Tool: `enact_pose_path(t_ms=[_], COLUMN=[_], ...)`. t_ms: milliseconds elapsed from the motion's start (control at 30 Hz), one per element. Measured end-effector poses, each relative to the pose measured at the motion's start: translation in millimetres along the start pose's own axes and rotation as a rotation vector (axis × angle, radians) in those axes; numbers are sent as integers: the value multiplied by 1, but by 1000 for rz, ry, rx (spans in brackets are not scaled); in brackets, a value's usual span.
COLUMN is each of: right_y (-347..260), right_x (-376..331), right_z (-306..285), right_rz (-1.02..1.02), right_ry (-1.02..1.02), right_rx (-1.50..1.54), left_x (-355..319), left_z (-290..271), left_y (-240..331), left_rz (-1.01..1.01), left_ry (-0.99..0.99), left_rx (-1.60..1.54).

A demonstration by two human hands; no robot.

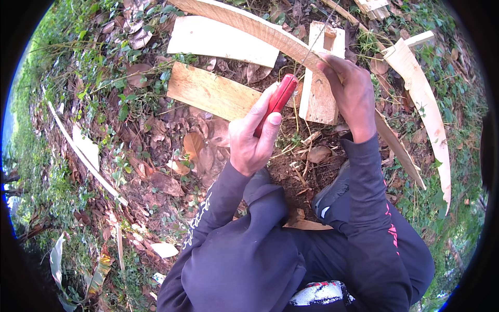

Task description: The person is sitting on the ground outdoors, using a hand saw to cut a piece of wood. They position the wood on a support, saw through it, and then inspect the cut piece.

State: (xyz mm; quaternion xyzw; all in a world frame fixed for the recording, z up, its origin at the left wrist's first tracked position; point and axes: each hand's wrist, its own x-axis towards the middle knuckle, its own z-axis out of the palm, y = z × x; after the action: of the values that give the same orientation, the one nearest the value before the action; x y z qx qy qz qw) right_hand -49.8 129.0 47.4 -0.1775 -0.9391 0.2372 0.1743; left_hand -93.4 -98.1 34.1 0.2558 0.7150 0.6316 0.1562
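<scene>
In my left hand (254,125) is a red-handled tool (283,93), its fingers closed around the grip. A long, thin dark blade runs up and away from it, seen edge-on like a handsaw's. This blade crosses a long wooden plank (249,31) close to its near right end. My right hand (353,88) is closed on that end, thumb and fingers pinching it. Under the plank lies a thick wooden block (319,101) with a rectangular hole in its far part. Whether the blade has cut into the plank, I cannot tell.
Two flat boards, one pale (218,39) and one yellower (208,91), lie to the left. At the right are a long pale board (421,99) and a narrow strip (397,145). Dry leaves and green plants cover the ground. My shoe (332,190) stands on bare soil.
</scene>
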Motion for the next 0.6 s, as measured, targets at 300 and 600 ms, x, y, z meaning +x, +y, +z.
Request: enact_pose_path(t_ms=[300, 600], right_y=[5, 0], right_x=[5, 7], right_z=[0, -2], right_rz=[-49, -76], right_ry=[-29, -101], right_rx=[28, -88], left_x=[-2, -26], left_z=[2, 6], left_y=[-2, -32], left_rz=[-74, -37], left_ry=[-61, -4], left_rx=[37, -18])
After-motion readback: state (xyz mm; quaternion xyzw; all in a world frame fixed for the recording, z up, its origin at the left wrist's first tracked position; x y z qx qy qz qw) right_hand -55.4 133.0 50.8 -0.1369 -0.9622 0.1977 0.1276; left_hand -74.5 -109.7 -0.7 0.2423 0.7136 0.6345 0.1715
